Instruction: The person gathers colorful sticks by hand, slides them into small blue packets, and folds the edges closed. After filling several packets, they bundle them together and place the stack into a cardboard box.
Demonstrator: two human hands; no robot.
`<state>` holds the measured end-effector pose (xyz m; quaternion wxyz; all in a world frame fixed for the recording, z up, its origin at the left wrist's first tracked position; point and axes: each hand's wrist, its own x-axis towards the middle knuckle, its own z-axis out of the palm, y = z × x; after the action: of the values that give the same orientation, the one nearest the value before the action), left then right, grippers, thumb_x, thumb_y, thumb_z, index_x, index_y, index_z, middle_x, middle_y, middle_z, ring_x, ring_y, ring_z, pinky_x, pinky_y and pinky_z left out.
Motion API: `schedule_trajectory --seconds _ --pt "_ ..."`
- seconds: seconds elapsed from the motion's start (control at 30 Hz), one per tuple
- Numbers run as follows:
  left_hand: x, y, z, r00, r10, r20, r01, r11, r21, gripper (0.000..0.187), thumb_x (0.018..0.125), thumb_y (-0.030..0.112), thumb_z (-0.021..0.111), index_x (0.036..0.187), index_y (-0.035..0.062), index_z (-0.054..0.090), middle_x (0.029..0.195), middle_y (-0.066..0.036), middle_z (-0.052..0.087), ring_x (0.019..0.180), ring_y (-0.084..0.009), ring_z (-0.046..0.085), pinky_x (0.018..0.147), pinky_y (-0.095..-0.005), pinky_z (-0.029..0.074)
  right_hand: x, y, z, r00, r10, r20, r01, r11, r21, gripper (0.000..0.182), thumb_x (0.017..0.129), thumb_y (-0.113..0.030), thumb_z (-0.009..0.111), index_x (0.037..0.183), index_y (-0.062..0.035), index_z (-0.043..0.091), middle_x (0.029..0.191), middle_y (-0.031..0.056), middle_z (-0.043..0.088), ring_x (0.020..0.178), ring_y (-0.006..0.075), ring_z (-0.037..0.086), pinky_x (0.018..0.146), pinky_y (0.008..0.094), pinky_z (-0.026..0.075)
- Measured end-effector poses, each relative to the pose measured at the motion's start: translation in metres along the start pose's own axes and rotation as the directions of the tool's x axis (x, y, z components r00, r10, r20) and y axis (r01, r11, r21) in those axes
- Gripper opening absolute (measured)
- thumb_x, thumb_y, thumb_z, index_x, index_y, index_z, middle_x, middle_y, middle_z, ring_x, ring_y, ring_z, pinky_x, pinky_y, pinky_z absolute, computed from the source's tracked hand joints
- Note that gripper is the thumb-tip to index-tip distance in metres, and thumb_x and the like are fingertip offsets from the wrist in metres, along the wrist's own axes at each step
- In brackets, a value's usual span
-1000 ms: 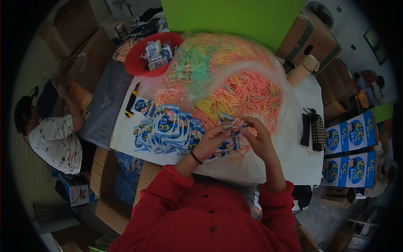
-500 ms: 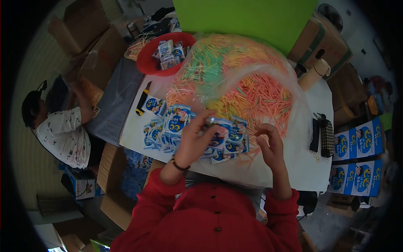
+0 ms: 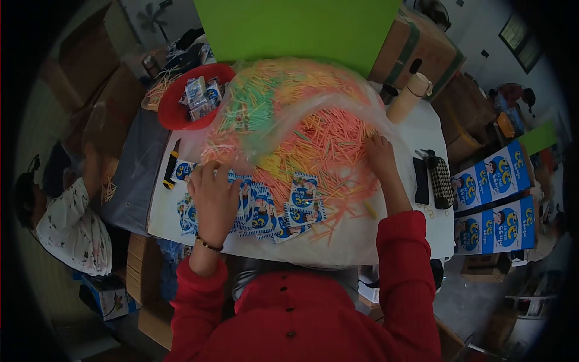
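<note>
My left hand (image 3: pixel 214 196) rests over a spread of small blue-and-white printed packets (image 3: pixel 263 211), its fingers apart and bent down onto them. Whether it touches one packet in particular cannot be made out. At the right side of a big heap of thin pink, yellow and green sticks (image 3: pixel 329 142), my right hand (image 3: pixel 381 158) has its fingers curled close together among the sticks. What lies between those fingertips is hidden. Clear plastic sheeting (image 3: pixel 283 130) partly wraps the heap. One packet (image 3: pixel 303 190) lies on top of others at the right end of the spread.
A red bowl (image 3: pixel 175 117) of wrapped packets stands back left, with a yellow-black cutter knife (image 3: pixel 171 166) before it. On the right are a beige bottle (image 3: pixel 410 98), a checked pouch (image 3: pixel 440 181) and printed boxes (image 3: pixel 512 223). A co-worker (image 3: pixel 75 226) sits at left.
My hands have moved apart: the left went left onto the packets, the right forward to the stick heap. The packet held up between them is no longer there. The view has shifted.
</note>
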<state>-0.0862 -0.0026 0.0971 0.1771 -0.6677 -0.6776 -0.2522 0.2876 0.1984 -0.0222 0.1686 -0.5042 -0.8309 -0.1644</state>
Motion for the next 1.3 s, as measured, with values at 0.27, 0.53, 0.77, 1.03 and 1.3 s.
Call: schedule_trajectory --seconds 0.27,0.53,0.77,1.03,1.3 --pt "-0.029 0.078 0.096 0.96 0.125 0.25 -0.083 0.981 -0.173 0.033 0.073 0.031 0.075 0.088 0.0046 0.062 0.091 -0.008 0.056 0.096 -0.0253 0.05 0.084 -0.0387 0.037 -0.002 0.017 0.023 0.985 -0.169 -0.01 0.17 0.985 0.017 0.016 0.081 -0.01 0.055 0.096 -0.0053 0.06 0.1 0.0119 0.06 0.103 0.032 0.055 0.087 0.0416 0.045" --pt "-0.037 0.088 0.136 0.957 0.037 0.287 0.096 0.894 -0.437 0.029 0.069 0.017 0.078 0.08 0.007 0.054 0.082 -0.009 0.054 0.086 -0.0287 0.053 0.079 -0.0415 0.037 -0.045 -0.059 0.009 0.9 0.35 0.259 -0.27 -0.019 0.963 0.016 0.096 -0.01 0.054 0.109 -0.0029 0.059 0.101 0.001 0.063 0.095 0.0097 0.055 0.084 0.0273 0.044" --pt "-0.03 0.075 0.147 0.937 0.089 0.338 0.171 0.726 -0.666 0.016 0.082 0.011 0.068 0.092 0.0021 0.059 0.087 -0.009 0.062 0.083 -0.0259 0.059 0.072 -0.039 0.044 -0.048 -0.077 -0.006 0.919 0.312 0.241 -0.326 0.26 0.909 0.03 0.093 -0.007 0.053 0.123 -0.0018 0.052 0.094 -0.0004 0.059 0.089 0.0103 0.053 0.077 0.0255 0.045" --pt "-0.029 0.077 0.127 0.603 0.071 0.794 0.66 -0.602 -0.448 0.021 0.091 0.002 0.055 0.111 0.0017 0.06 0.102 -0.007 0.068 0.09 -0.0179 0.067 0.08 -0.0342 0.056 -0.039 -0.064 0.014 0.703 0.493 0.513 -0.357 -0.379 0.854 0.029 0.094 -0.011 0.054 0.122 -0.003 0.046 0.097 0.0039 0.06 0.082 0.015 0.057 0.075 0.0267 0.046" --pt "-0.035 0.076 0.113 0.491 0.123 0.862 0.687 -0.663 -0.297 0.02 0.096 0.014 0.055 0.112 0.0028 0.06 0.101 -0.007 0.069 0.091 -0.0189 0.067 0.083 -0.0337 0.055 -0.048 -0.101 -0.012 0.822 0.501 0.27 -0.359 0.087 0.929 0.031 0.096 -0.009 0.051 0.126 -0.0057 0.044 0.095 0.0018 0.058 0.081 0.0092 0.054 0.071 0.0238 0.046"
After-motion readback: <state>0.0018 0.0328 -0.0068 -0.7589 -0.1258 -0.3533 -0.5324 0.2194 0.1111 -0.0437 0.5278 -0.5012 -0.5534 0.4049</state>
